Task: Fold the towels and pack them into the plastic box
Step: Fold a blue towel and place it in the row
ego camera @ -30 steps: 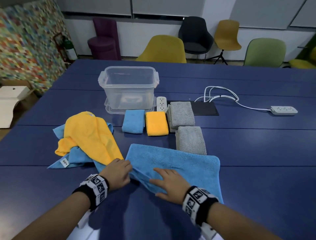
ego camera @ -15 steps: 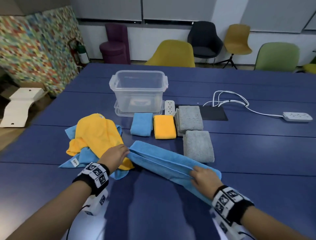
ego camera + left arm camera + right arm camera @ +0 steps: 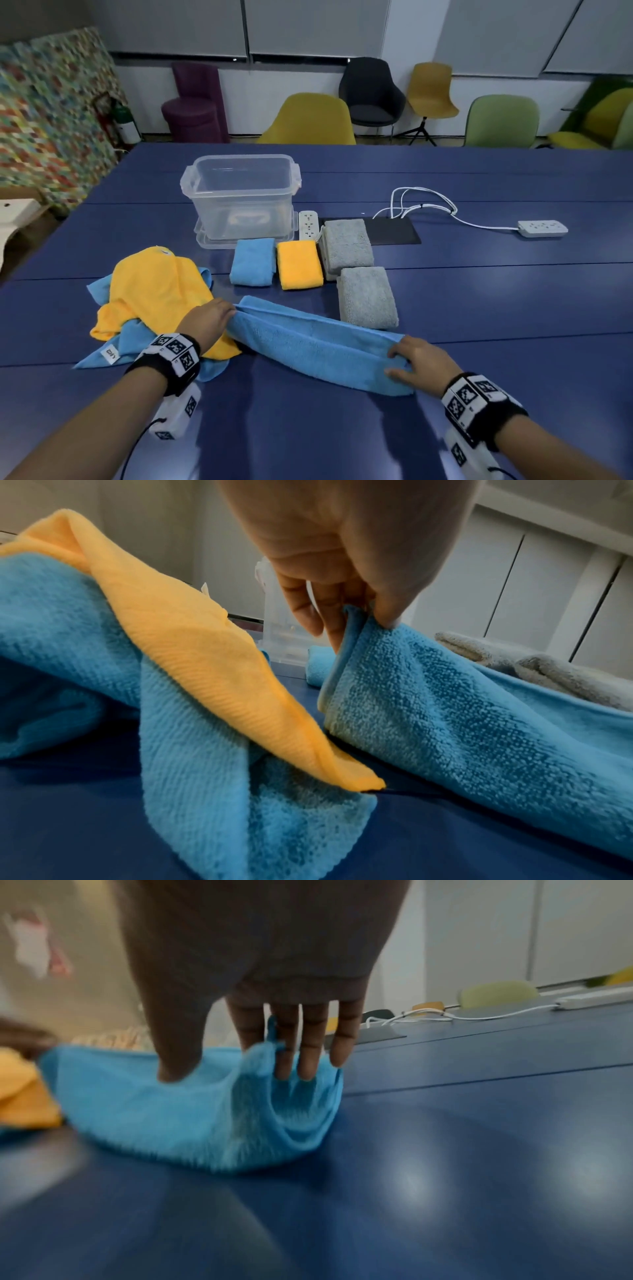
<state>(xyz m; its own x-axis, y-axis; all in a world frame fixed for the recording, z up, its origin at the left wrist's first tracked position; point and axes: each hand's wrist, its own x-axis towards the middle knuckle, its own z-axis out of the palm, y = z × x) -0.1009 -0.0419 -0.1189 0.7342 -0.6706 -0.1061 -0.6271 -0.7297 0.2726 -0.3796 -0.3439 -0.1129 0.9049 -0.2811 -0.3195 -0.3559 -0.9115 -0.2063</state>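
A long blue towel [image 3: 308,339], folded into a narrow strip, stretches across the table between my hands. My left hand [image 3: 212,318] pinches its left end [image 3: 445,710] between thumb and fingers [image 3: 356,620]. My right hand [image 3: 416,359] holds the right end [image 3: 171,1102], where a bit of cloth pokes up between two fingers [image 3: 284,1047] and the towel sags below them. The clear plastic box [image 3: 243,195] stands open and empty at the back. In front of it lie folded towels: blue [image 3: 253,262], orange [image 3: 299,263] and two grey [image 3: 347,248] [image 3: 368,296].
A loose orange towel [image 3: 154,294] lies heaped on another blue towel [image 3: 102,356] just left of my left hand. A white power strip [image 3: 308,224], a black mat [image 3: 394,231] and a second strip with cable [image 3: 543,229] lie behind. Chairs stand beyond the table's far edge.
The blue towel went from a wide flat sheet to a narrow strip. My right hand slid from its middle to its right end, and the strip now hangs taut between both hands.
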